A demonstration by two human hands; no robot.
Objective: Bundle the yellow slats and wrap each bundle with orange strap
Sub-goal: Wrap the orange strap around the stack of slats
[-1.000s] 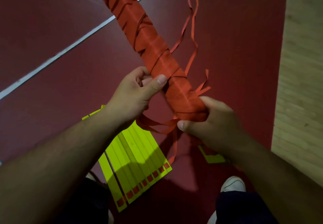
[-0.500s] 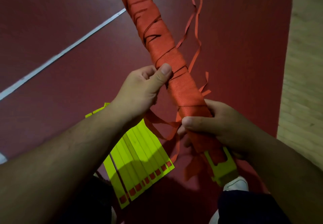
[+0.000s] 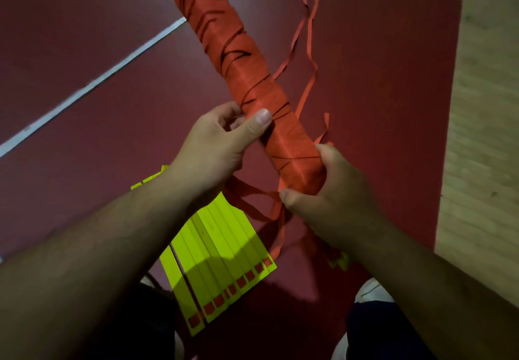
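Both hands grip a strap-wrapped bundle [image 3: 252,84] above the floor: left hand [image 3: 222,146] mid-length, right hand [image 3: 331,191] at its near end; loose yellow slats [image 3: 222,250] lie below.

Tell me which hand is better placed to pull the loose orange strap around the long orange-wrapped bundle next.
Left, probably. The loose orange strap hangs right under the left hand, which pinches the long orange-wrapped bundle with its thumb; the right hand grips the bundle's end.

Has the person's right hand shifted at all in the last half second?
Yes, slightly. The right hand, gripping the wrapped bundle, has shifted leftwards in the view, so its thumb now lies closer to the loose yellow slats.
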